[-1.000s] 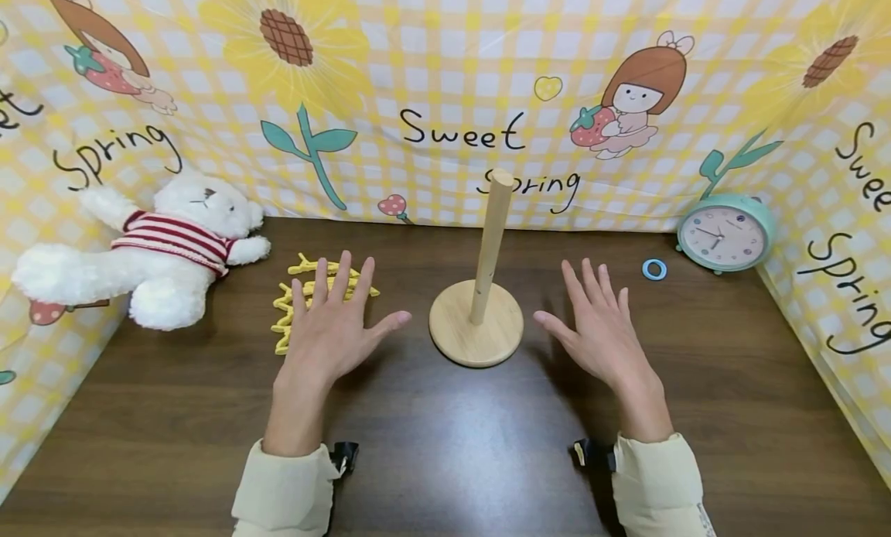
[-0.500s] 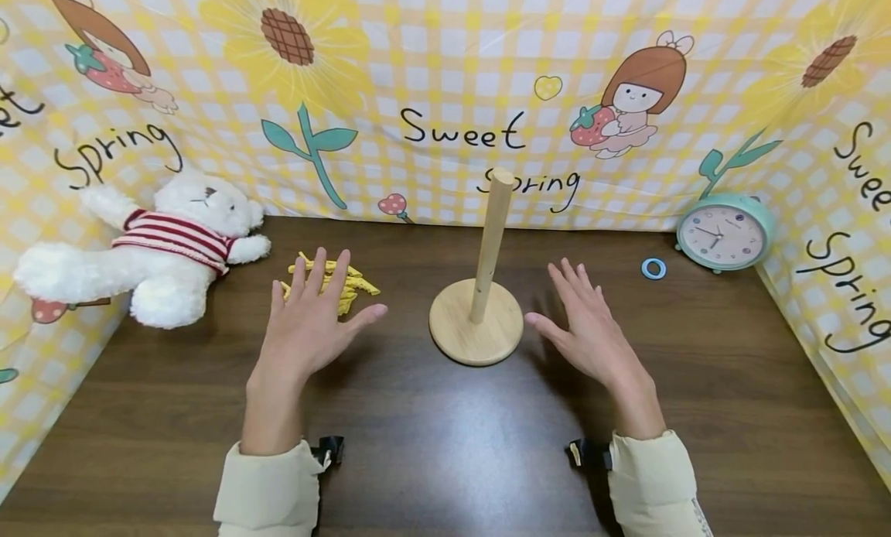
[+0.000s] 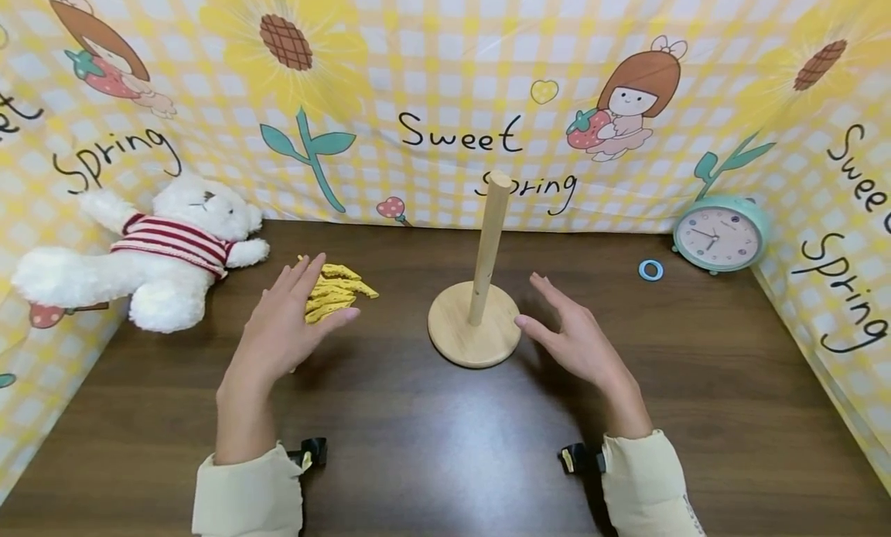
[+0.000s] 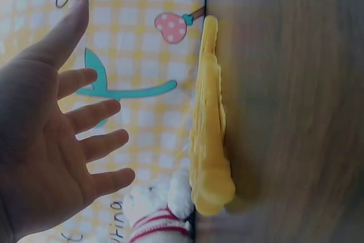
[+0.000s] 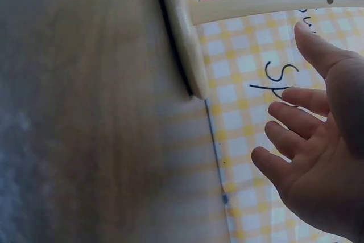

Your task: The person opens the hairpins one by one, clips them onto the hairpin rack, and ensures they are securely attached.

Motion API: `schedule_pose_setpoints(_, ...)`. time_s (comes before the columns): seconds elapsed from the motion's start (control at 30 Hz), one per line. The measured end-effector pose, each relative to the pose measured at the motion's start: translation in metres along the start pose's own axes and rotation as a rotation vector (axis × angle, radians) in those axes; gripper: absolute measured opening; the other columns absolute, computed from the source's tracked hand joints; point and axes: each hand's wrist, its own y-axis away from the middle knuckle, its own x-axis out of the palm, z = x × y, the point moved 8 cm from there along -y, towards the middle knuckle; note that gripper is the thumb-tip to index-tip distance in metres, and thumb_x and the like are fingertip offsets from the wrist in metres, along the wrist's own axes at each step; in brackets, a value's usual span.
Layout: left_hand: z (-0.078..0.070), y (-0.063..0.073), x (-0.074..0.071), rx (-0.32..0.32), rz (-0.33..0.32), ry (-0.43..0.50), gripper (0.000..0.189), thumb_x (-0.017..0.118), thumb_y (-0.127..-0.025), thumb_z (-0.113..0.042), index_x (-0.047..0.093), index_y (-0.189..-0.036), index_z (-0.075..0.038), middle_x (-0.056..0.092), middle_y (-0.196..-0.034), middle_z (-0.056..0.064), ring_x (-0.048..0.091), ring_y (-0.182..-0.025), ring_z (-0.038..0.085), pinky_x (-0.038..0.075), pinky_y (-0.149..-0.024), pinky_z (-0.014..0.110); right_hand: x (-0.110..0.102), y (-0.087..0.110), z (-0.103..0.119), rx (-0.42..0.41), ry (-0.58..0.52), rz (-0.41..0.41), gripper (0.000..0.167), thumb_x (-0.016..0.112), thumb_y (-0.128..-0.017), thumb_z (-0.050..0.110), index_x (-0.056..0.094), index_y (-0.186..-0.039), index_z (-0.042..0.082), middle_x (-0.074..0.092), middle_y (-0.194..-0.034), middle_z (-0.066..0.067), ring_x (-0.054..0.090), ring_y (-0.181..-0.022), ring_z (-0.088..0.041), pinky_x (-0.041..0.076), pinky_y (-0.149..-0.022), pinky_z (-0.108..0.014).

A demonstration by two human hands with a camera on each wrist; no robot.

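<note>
My left hand [image 3: 274, 328] hovers beside a yellow bundle of slim, forked-looking pieces [image 3: 337, 289], its fingers extended and its thumb spread to the right. It partly covers the bundle in the head view. In the left wrist view, the yellow bundle [image 4: 210, 123] lies low on the table, apart from the bare palm. A wooden paper towel holder [image 3: 476, 343], an upright rod on a round base, stands between the hands. My right hand [image 3: 581, 336] is held just right of the base, holding nothing, its thumb tip near the rim.
A white teddy bear [image 3: 174, 247] in a striped shirt lies at the back left. A blue ring [image 3: 650, 270] and a mint alarm clock [image 3: 720, 235] are at the back right. Yellow checked cloth [image 3: 445, 57] encloses the table [image 3: 431, 460] at the back and sides.
My left hand has moved left and turned more onto its edge, uncovering more of the yellow bundle. My right hand has shifted slightly left toward the wooden base and turned sideways.
</note>
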Motion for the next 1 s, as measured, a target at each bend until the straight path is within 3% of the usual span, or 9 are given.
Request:
schedule_pose_setpoints(0.13, 0.011, 0.0, 0.002, -0.035, 0.021, 0.046, 0.099, 0.061, -0.093, -0.064, 0.014, -0.164, -0.012, 0.011, -0.167, 0.021, 0.009, -0.152, 0.044, 0.014, -0.111, 0.076, 0.004, 0.0, -0.009, 0.002, -0.01, -0.001, 0.069, 0.065, -0.101, 0.037, 0.038, -0.156, 0.006, 0.035, -0.16, -0.013, 0.032, -0.148, -0.029, 0.029, -0.117, -0.053)
schedule_pose_setpoints(0.33, 0.027, 0.003, -0.001, -0.035, 0.022, 0.105, 0.094, 0.064, -0.096, -0.054, 0.019, -0.162, -0.005, 0.016, -0.165, 0.023, 0.016, -0.15, 0.046, 0.02, -0.112, 0.072, 0.008, -0.003, -0.018, 0.006, -0.091, 0.0, 0.063, 0.068, -0.1, 0.029, 0.044, -0.153, 0.004, 0.043, -0.156, -0.012, 0.038, -0.145, -0.029, 0.033, -0.116, -0.052)
schedule_pose_setpoints(0.57, 0.043, 0.007, -0.001, -0.043, 0.021, 0.145, 0.089, 0.066, -0.097, -0.05, 0.025, -0.16, -0.002, 0.023, -0.163, 0.025, 0.022, -0.147, 0.047, 0.024, -0.113, 0.068, 0.02, -0.005, -0.019, -0.012, -0.205, 0.063, 0.065, 0.072, -0.097, 0.022, 0.044, -0.151, 0.0, 0.042, -0.156, -0.016, 0.037, -0.145, -0.031, 0.033, -0.116, -0.052)
schedule_pose_setpoints(0.73, 0.051, 0.01, -0.001, -0.063, 0.028, 0.141, 0.089, 0.065, -0.097, -0.051, 0.026, -0.159, 0.0, 0.024, -0.161, 0.028, 0.023, -0.146, 0.05, 0.024, -0.112, 0.069, 0.025, -0.005, -0.018, -0.015, -0.115, 0.083, 0.067, 0.074, -0.096, 0.027, 0.045, -0.152, 0.003, 0.041, -0.156, -0.018, 0.035, -0.146, -0.033, 0.029, -0.117, -0.054)
schedule_pose_setpoints(1.0, 0.061, 0.011, -0.001, -0.107, 0.065, 0.116, 0.089, 0.06, -0.099, -0.054, 0.025, -0.159, 0.001, 0.021, -0.161, 0.03, 0.022, -0.145, 0.053, 0.024, -0.111, 0.07, 0.034, -0.002, -0.017, -0.071, 0.099, 0.17, 0.065, 0.066, -0.101, 0.031, 0.042, -0.153, 0.003, 0.032, -0.162, -0.014, 0.017, -0.153, -0.033, -0.002, -0.118, -0.066)
